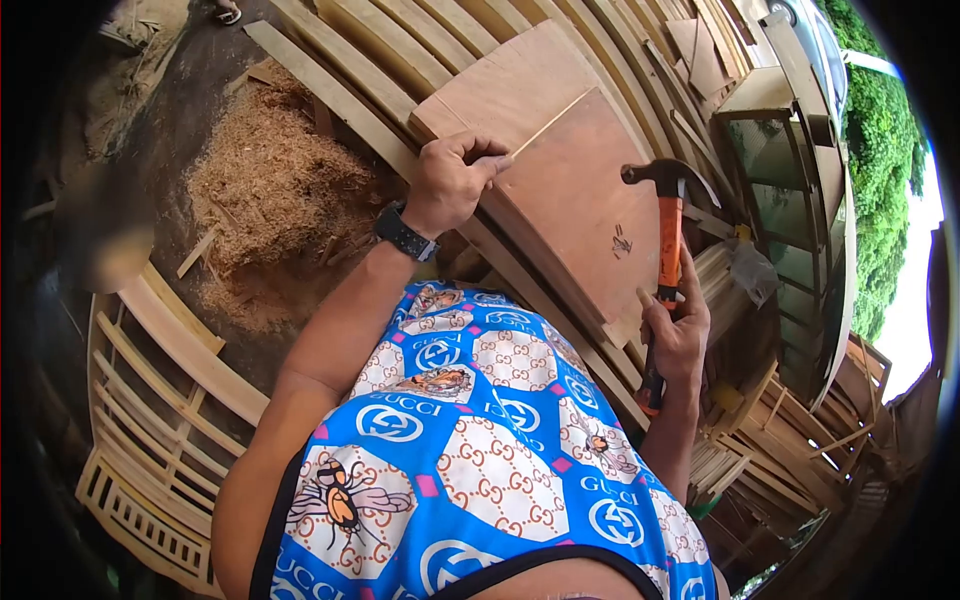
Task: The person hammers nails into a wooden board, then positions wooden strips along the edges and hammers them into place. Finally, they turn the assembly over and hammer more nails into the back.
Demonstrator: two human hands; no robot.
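Observation:
My left hand (452, 182), with a dark watch (405, 235) on its wrist, is closed in a pinch at the near end of a thin pale line (553, 120). This line runs along the edge of a reddish-brown wooden board (575, 200). What the fingertips hold there is too small to make out. A claw hammer (669, 235) stands upright in my right hand (678, 330), gripped low on its orange and black handle, its head above the board's right side. Several small dark nails (622, 245) lie in a loose pile on the board.
A lighter wooden panel (510, 80) adjoins the board, over long timber planks (375, 45). Sawdust and shavings (270, 180) are heaped on the ground at left. A slatted wooden frame (165, 400) stands lower left, a glazed cabinet frame (775, 180) at right. A clear plastic bag (752, 270) hangs beside it.

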